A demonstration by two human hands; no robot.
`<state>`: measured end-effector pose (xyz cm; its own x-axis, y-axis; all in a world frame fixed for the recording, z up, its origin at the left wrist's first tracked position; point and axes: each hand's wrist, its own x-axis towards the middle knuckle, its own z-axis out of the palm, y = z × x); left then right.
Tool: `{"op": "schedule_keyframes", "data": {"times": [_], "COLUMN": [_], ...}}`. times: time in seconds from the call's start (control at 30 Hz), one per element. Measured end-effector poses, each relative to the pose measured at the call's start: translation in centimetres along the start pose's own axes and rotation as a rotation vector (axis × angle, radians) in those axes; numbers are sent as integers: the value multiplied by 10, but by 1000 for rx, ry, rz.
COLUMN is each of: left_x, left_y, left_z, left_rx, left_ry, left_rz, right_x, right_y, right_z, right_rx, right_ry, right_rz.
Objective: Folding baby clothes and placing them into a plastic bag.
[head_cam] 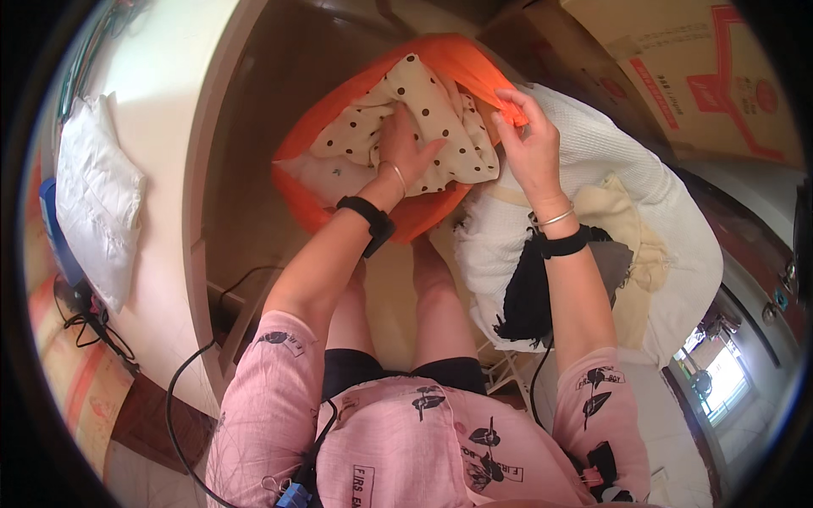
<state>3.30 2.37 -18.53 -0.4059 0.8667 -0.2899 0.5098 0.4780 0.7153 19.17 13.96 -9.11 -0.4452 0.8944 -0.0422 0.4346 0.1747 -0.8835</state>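
Observation:
An orange plastic bag [298, 136] gapes before me, its mouth facing up. Inside it lies a folded cream cloth with dark polka dots [438, 108], beside a pale fabric piece [324, 174] with a small printed motif. My left hand [406, 143] rests on the dotted cloth, fingers extended and partly sunk into a fold, thumb spread to the right. At the bag's right rim, my right hand [530, 140] pinches the bunched orange plastic between thumb and fingers. What lies deeper in the bag is hidden.
On my right, a white textured cloth [673, 254] carries a black fringed fabric [527, 286] and a cream garment [613, 203]. Behind it stands a printed cardboard box [698, 76]. A white plastic package [98, 197] sits on the pale counter [168, 127] at left. A black cable [174, 394] hangs near my left arm.

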Motion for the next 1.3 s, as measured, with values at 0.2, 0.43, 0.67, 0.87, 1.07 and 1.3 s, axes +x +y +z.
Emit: {"op": "schedule_keyframes", "data": {"times": [0.2, 0.43, 0.67, 0.87, 1.07, 1.3], "left_x": [23, 25, 65, 120, 123, 126], "left_y": [-7, -20, 7, -25, -31, -22], "left_z": [19, 37, 35, 46, 43, 49], "left_rx": [343, 675, 836, 1018, 941, 954], "left_ry": [-200, -69, -270, -316, -299, -272], "left_rz": [2, 208, 55, -28, -85, -74], "right_x": [2, 10, 14, 22, 35, 31], "right_y": [16, 13, -4, -22, -32, -23], "right_z": [9, 11, 22, 32, 29, 23], "right_rx": [8, -34, -51, -120, -33, -30], "right_ry": [42, -34, -59, -114, -39, -60], "right_rz": [-64, -50, -110, -124, -134, -45]}}
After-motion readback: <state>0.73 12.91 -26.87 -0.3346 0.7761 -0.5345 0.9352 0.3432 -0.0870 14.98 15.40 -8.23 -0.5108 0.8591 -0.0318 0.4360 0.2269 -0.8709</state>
